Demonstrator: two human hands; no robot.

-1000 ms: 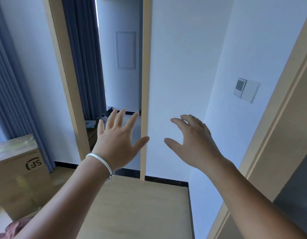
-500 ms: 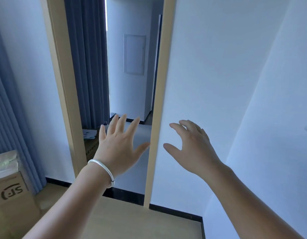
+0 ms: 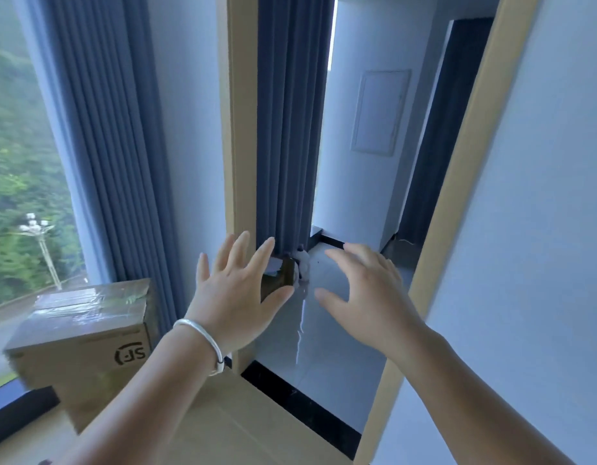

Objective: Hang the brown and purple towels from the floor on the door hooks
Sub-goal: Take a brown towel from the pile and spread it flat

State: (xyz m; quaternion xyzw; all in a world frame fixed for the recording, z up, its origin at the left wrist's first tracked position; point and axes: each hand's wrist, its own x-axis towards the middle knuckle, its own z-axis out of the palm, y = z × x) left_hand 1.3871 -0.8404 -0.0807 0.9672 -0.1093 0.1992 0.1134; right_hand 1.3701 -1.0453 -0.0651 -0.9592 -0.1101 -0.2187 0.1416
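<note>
Two hands, left hand (image 3: 233,297) and right hand (image 3: 367,297), hang spread and empty before the doorway; neither towel nor door hooks are in view, though towels should handle soft, light and limp, best pinched along one edge.

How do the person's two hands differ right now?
The left hand wears a silver bracelet at the wrist; the right hand wears nothing. The left hand's fingers are straight and spread, while the right hand's fingers curve gently forward. Both are raised before the doorway, backs to the camera, and hold nothing.
</note>
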